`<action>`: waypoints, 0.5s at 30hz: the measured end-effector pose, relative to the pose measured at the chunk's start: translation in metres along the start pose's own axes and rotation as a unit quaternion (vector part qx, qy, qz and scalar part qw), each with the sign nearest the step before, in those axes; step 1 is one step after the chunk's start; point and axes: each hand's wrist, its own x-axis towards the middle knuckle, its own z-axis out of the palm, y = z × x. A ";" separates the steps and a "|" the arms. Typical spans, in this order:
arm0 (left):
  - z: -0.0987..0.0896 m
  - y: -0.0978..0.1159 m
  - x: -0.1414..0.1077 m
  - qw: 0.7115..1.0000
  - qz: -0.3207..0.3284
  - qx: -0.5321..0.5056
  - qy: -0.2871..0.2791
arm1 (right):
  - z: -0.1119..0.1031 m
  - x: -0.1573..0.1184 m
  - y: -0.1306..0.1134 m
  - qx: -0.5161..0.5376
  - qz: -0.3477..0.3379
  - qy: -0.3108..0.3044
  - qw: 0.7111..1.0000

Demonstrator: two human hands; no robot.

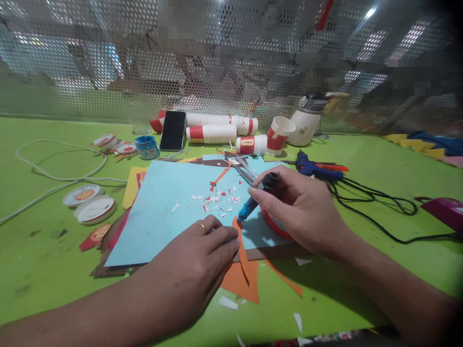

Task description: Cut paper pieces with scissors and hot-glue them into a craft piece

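My right hand (300,207) grips a dark marker (253,200) smeared with blue near its lower end. The marker's tip meets the top end of an orange paper strip (244,255). Bent fingers of my left hand (206,255) press on the strip's left side; a ring is on one finger. Under both hands lies a light blue sheet (155,212), with small red and white paper scraps (220,198) scattered on it. Behind the marker are scissors (246,168), and a red-rimmed round item (277,226) is partly hidden beneath my right hand.
Paper cups (211,133), a phone (173,131), a blue paint jar (147,147) and a white kettle (306,123) stand or lie at the back. A blue glue gun (314,168) with a black cord lies right. Round lids (95,210) and a white cable (65,179) are left.
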 end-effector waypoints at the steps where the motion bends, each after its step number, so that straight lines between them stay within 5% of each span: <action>1: 0.000 0.000 0.000 1.000 0.000 0.001 0.001 | 0.000 0.000 0.000 -0.002 -0.001 -0.001 1.000; 15: -0.001 0.001 0.002 1.000 -0.004 -0.003 0.007 | -0.004 0.000 -0.001 -0.027 0.009 -0.021 0.999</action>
